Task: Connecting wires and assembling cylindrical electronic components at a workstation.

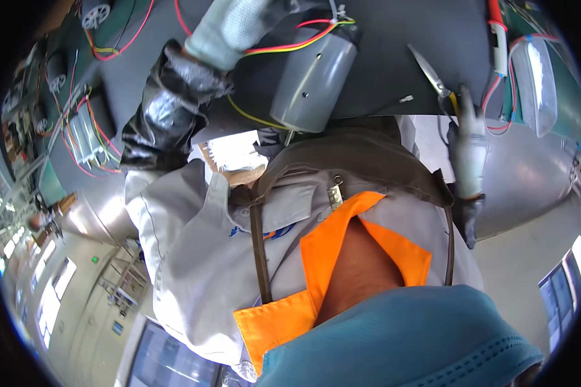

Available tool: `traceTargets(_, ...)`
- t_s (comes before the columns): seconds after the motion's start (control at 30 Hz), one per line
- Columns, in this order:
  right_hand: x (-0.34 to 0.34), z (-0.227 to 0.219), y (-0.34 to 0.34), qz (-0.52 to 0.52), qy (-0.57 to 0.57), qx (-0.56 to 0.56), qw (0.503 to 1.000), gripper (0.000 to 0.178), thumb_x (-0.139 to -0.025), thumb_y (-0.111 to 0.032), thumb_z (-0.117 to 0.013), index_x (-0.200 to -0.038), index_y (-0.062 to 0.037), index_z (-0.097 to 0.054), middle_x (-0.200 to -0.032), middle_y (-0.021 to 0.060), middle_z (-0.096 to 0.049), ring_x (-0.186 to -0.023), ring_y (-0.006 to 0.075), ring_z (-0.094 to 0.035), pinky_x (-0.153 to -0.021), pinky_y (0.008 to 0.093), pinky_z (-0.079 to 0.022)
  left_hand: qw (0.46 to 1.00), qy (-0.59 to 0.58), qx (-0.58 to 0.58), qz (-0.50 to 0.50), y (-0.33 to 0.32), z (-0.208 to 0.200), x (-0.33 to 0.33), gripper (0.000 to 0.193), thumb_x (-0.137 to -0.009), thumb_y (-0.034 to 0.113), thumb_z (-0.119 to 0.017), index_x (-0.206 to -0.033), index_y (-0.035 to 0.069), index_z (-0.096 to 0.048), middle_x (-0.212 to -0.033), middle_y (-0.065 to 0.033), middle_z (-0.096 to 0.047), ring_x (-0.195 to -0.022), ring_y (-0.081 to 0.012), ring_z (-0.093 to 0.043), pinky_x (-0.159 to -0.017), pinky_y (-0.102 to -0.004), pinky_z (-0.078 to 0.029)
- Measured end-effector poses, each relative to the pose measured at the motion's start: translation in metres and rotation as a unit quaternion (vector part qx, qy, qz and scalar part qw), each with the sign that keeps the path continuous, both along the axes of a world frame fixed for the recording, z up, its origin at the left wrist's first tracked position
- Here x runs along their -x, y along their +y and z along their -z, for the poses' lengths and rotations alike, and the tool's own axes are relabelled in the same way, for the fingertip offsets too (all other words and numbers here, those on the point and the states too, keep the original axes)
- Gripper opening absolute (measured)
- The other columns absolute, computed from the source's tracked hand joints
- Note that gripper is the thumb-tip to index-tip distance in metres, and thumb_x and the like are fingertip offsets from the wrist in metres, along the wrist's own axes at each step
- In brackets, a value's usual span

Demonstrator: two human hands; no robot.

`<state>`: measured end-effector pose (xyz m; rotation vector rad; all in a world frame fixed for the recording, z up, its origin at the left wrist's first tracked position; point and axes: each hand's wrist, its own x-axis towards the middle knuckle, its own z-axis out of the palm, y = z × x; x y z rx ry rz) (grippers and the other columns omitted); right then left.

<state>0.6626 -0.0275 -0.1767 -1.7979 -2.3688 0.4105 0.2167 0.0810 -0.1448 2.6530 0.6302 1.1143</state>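
My left hand (232,29), in a pale grey glove with a black sleeve cover, reaches over the dark mat at the top. Its fingers run past the upper edge of the picture, so their grip is hidden. Beside it lies a grey cylindrical motor (313,80), tilted, its shaft toward me. Red and yellow wires from its far end pass close to the left hand. At the right, my right hand (469,138), also gloved, is closed around the handle of scissors (432,74). The blades point away to the upper left over the mat.
More motors with coloured wires (90,132) stand at the left. At the right are a red-and-white probe-like tool (498,42) with leads and a clear plastic container (537,84). A short dark lead with a white end (405,99) lies near the mat's front edge.
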Motion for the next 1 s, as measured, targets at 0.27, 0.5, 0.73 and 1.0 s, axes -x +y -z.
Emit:
traceTargets(0.27, 0.05, -0.027, 0.075, -0.146, 0.384, 0.253, 0.876, 0.062, -0.099, -0.032, -0.072, -0.149, -0.0025, -0.05, -0.126, 0.0087, -0.063, -0.102, 0.0157, -0.062, -0.089, 0.0275, -0.052, 0.673, -0.425, 0.605, 0.012, -0.031, 0.004, -0.037, 0.038, -0.102, 0.012, -0.054, -0.136, -0.004, -0.055, -0.132, -0.0158, -0.066, -0.116, -0.0261, -0.066, -0.101, -0.0374, -0.053)
traceTargets(0.5, 0.093, -0.053, 0.091, -0.322, 0.09, 0.041, 0.942, 0.065, -0.093, -0.039, -0.075, -0.142, -0.0012, -0.054, -0.114, 0.0205, -0.071, -0.104, 0.0303, -0.073, -0.086, 0.0407, -0.053, 0.896, -0.262, 0.355, -0.037, -0.014, 0.03, -0.024, 0.04, -0.106, 0.017, -0.05, -0.138, -0.005, -0.056, -0.13, -0.0126, -0.066, -0.115, -0.0196, -0.065, -0.102, -0.0355, -0.053)
traceTargets(0.73, 0.093, -0.063, 0.096, -0.217, 0.186, 0.233, 0.93, 0.05, -0.096, -0.04, -0.073, -0.131, -0.006, -0.064, -0.089, 0.0115, -0.074, -0.079, 0.0213, -0.074, -0.073, 0.0337, -0.056, 0.844, -0.221, 0.484, 0.07, -0.044, -0.033, 0.017, 0.04, -0.108, 0.023, -0.045, -0.116, -0.008, -0.068, -0.123, -0.0221, -0.068, -0.113, -0.0285, -0.067, -0.098, -0.0383, -0.054)
traceTargets(1.0, 0.099, -0.053, 0.093, -0.082, 0.146, 0.265, 0.949, 0.041, -0.098, -0.024, -0.071, -0.131, -0.0001, -0.063, -0.105, 0.0105, -0.073, -0.093, 0.017, -0.071, -0.079, 0.0339, -0.055, 0.938, 0.03, 0.224, -0.262, -0.154, -0.054, 0.026, 0.045, -0.093, 0.037, -0.071, -0.129, 0.009, -0.067, -0.12, -0.0156, -0.068, -0.1, -0.0363, -0.067, -0.085, -0.0435, -0.054)
